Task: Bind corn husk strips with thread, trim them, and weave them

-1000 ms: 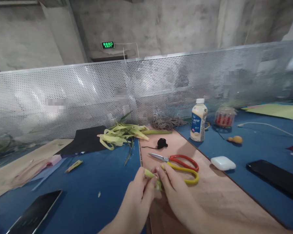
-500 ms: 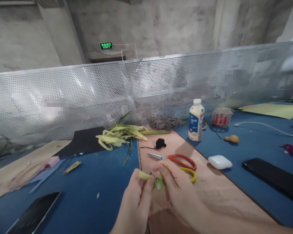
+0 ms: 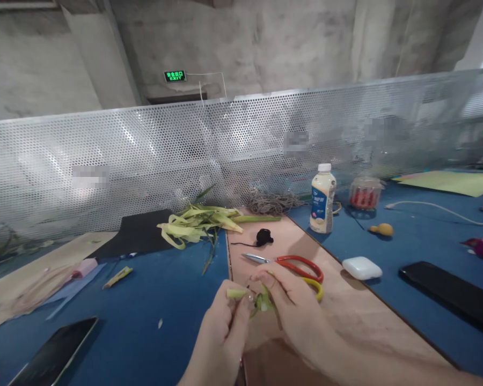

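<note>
My left hand (image 3: 224,324) and my right hand (image 3: 295,305) meet above the pinkish board. Both are closed, pinching a small bundle of pale green corn husk (image 3: 263,301) between them. One pale end sticks out over my left fingers, while folded green bits show between the hands. A thin dark strand shows near my left fingertips; its full path is hidden. Just behind my right hand lie scissors (image 3: 300,266) with one red and one yellow handle, partly covered by that hand. Farther back are a small tangle of black thread (image 3: 264,236) and a heap of husk strips (image 3: 201,219).
A milk-drink bottle (image 3: 322,201) stands back right, beside a clear tub (image 3: 364,194). To the right lie a white earphone case (image 3: 362,267) and a black phone (image 3: 446,292). Another phone (image 3: 56,351) is front left. A perforated metal screen (image 3: 145,155) closes off the back.
Both hands stay together at nearly the same spot. The pale husk end over my left hand has tilted flatter, and slightly more green shows between the fingers.
</note>
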`<action>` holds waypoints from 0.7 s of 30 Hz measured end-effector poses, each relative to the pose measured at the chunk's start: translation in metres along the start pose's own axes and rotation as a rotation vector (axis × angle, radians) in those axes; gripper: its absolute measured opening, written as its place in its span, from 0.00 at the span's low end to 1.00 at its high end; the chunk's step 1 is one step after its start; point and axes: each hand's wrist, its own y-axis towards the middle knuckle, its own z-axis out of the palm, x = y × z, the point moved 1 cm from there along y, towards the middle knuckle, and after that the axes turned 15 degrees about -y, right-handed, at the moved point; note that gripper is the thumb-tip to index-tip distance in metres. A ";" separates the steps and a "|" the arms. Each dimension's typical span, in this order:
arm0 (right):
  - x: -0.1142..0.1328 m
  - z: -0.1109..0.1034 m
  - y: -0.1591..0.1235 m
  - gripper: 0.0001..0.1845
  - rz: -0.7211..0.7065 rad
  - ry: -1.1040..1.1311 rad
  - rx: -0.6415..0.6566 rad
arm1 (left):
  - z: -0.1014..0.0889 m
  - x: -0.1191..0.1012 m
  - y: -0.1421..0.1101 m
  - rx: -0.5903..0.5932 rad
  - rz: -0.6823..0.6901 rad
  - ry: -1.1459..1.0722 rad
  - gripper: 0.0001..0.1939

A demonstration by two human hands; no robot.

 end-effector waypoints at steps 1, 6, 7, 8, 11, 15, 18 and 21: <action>0.000 0.000 0.001 0.14 0.019 0.015 0.006 | -0.001 -0.002 0.001 0.014 0.020 -0.002 0.11; -0.002 0.003 0.008 0.15 0.218 0.115 0.171 | -0.007 -0.007 0.012 0.105 0.084 0.046 0.09; -0.003 0.005 0.008 0.16 0.271 0.124 0.235 | -0.008 -0.006 0.014 0.116 0.078 0.036 0.10; -0.004 0.007 0.008 0.18 0.326 0.133 0.289 | -0.008 -0.004 0.016 0.119 0.053 0.016 0.11; -0.004 0.010 0.008 0.20 0.432 0.209 0.297 | -0.009 0.001 0.021 0.090 -0.056 -0.023 0.12; -0.006 0.006 0.008 0.18 0.396 0.217 0.167 | -0.014 0.006 0.023 0.032 -0.087 -0.075 0.13; -0.010 -0.001 0.011 0.13 0.168 -0.167 0.112 | -0.020 0.008 0.027 -0.011 -0.100 -0.109 0.13; -0.010 -0.004 0.012 0.16 -0.140 -0.522 0.152 | -0.025 0.008 0.031 -0.039 -0.055 -0.058 0.13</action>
